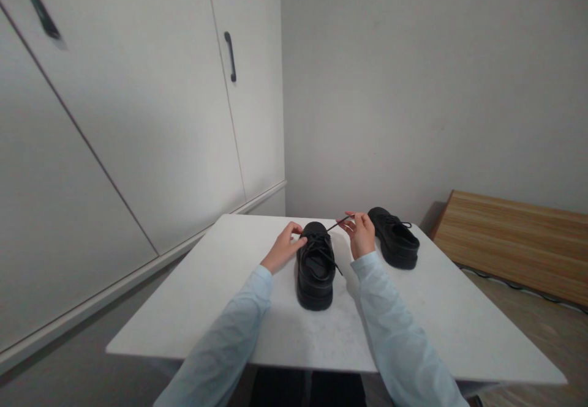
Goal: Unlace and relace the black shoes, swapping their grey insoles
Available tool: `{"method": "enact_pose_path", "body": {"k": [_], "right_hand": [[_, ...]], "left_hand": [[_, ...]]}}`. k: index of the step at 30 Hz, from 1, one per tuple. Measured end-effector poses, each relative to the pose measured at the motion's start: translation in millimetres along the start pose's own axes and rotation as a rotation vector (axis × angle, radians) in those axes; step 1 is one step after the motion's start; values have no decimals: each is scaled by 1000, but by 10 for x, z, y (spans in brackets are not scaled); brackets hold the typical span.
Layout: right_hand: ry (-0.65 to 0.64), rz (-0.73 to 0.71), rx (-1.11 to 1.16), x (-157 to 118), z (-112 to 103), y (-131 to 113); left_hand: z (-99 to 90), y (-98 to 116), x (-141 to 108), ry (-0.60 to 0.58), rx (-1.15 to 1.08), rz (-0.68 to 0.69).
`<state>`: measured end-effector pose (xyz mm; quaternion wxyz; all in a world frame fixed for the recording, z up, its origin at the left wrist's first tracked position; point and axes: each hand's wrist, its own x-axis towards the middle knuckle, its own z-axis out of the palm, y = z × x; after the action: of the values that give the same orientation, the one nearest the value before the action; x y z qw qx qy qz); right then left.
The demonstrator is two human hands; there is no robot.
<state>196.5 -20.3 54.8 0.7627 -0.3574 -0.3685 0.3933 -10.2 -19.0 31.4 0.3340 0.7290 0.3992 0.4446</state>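
l hand (283, 248) on blk shoe (315, 295), r hand (362, 234) holds its lace (337, 224)

From where I stand, I can make out no lettering, label, brand, number or sign on either of the black shoes (315, 295), on the white table (184, 309) or on the pale blue sleeves (229, 327). The white cabinet doors (138, 119), the grey wall (413, 89) and the wood-grain panel (514, 242) over on the right show no readable writing either.
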Motion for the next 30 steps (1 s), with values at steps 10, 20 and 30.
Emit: {"method": "enact_pose_path", "body": {"k": [10, 20, 30], "right_hand": [[66, -43, 170, 139, -200, -186], [5, -88, 139, 170, -285, -336], [-286, -104, -258, 141, -271, -290]], "left_hand": [[77, 78, -57, -241, -139, 112], [30, 72, -50, -290, -126, 125], [32, 84, -61, -274, -77, 149]]}}
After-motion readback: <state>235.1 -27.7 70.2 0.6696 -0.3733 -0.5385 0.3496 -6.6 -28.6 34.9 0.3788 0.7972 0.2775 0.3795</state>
